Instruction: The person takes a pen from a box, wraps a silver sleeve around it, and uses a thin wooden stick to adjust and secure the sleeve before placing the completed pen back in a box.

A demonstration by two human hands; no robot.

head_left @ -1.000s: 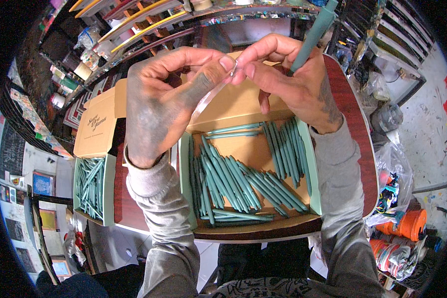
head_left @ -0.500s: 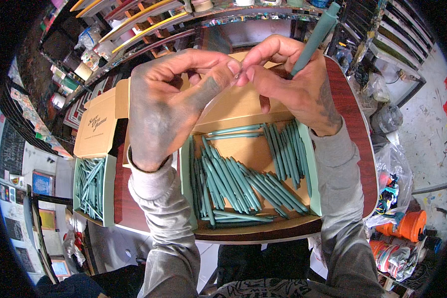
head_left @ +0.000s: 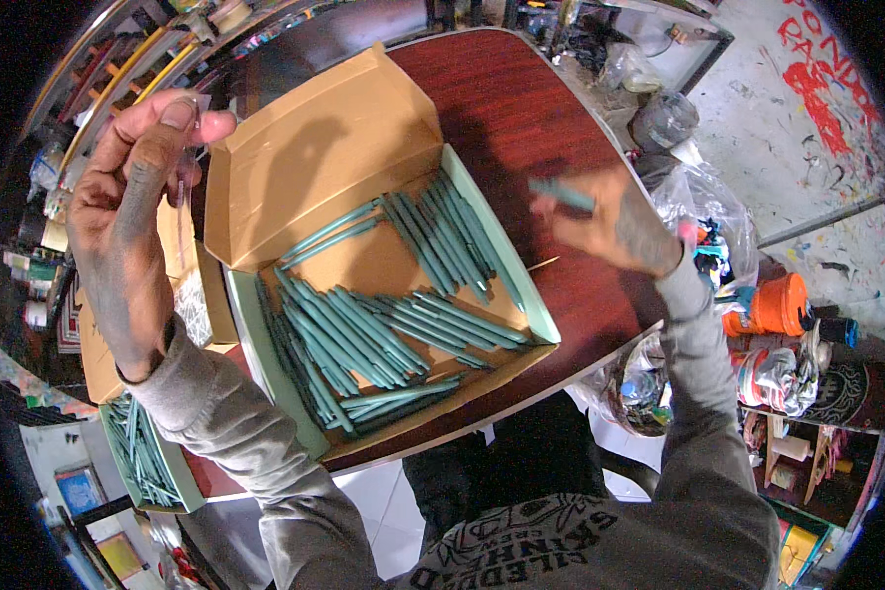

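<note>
A teal stick (head_left: 560, 193), slim and pen-shaped, is sitting in the right hand (head_left: 610, 228), which is blurred; the fingers are curled around it, though exactly how they are gripping it is too smeared to tell. The hand is hovering above the dark red wooden table (head_left: 521, 108), just off the right edge of an open cardboard box (head_left: 334, 147) with pale green walls.

Inside that box, many more teal sticks (head_left: 364, 329) are lying in loose bundles: one group slanting along the right wall, another spreading across the middle and lower left. The box's brown lid flap is standing open toward the far side.

The left hand (head_left: 128, 226) is raised at the left, above and beside the box's left corner. Its thumb and forefinger are pressing together, pinching a thin, clear, sleeve-like strip (head_left: 180, 211) that is hanging down past the palm; it is too faint to identify for certain. Both arms are wearing grey sleeves.

A second open box (head_left: 143, 457) of teal sticks is lying at the lower left, well apart from the right hand. To the right of the table, an orange container (head_left: 772, 305) and crumpled plastic bags (head_left: 698, 202) are sitting on the floor.
</note>
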